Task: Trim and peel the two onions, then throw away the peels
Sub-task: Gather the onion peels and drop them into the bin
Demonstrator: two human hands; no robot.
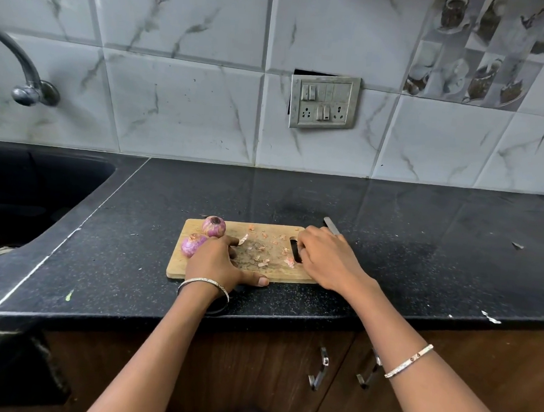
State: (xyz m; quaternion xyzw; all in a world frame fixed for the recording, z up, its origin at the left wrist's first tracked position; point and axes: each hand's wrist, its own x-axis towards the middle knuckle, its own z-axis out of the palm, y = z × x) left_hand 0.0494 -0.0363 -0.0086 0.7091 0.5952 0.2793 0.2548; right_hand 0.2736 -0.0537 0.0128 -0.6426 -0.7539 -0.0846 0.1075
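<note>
Gathering the scraps seemed to be the step in hand: both peeled onions, one behind the other, sat at the cutting board's left end, with peels strewn across its middle. The left hand lay flat, fingers spread, beside the nearer onion. The right hand rested by the handle slot, fingers curled; whether they gripped the knife I could not tell. Next, the peels likely needed sweeping together and lifting off the tabletop.
</note>
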